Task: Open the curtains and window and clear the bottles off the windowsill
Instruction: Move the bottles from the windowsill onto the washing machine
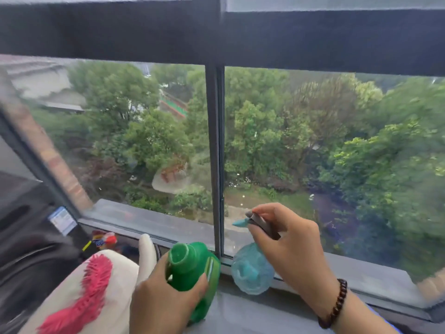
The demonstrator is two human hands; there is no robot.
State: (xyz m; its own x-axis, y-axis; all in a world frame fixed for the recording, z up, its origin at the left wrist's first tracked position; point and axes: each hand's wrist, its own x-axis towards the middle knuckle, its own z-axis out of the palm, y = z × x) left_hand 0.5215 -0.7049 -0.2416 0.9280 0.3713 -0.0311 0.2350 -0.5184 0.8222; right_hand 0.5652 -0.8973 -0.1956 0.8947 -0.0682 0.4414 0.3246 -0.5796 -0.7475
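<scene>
— Sill?
— Grey windowsill (265, 312), lower frame, panes seemingly shut. Left hand (163, 302) wraps green bottle (192, 268); right hand (296, 247) fingers pinch blue spray bottle (251, 271) trigger.
— Left?
— White-pink cushion (84, 292).

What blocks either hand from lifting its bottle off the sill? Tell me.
Nothing visible does. The left hand already grips the green bottle, and the right hand holds the blue spray bottle by its trigger head. The white plush toy lies beside them on the left.
</scene>
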